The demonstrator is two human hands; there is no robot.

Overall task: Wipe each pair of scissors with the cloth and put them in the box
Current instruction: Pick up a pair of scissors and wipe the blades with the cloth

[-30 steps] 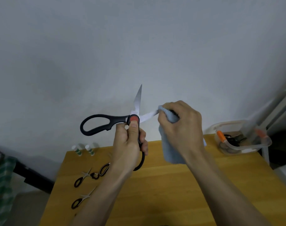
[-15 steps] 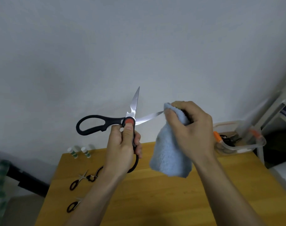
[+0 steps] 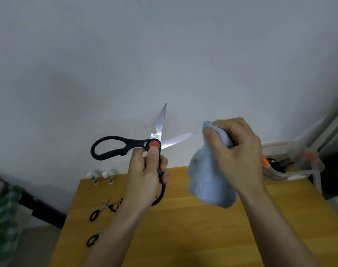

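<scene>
Both forearms raised from lower frame, hands held above wooden table (image 3: 202,237). L hand (image 3: 147,176) curled round lower handle of large black scissors (image 3: 145,149), thumb pressed just below red pivot; blades spread wide, one up, one pointed R. R hand (image 3: 235,151) pinches blue cloth (image 3: 208,182) betw. thumb and fingers; cloth hangs down, just clear of R blade tip. Clear box (image 3: 291,166) at table's far R, scissors seen inside. Small scissors (image 3: 98,211) lying at table's L.
</scene>
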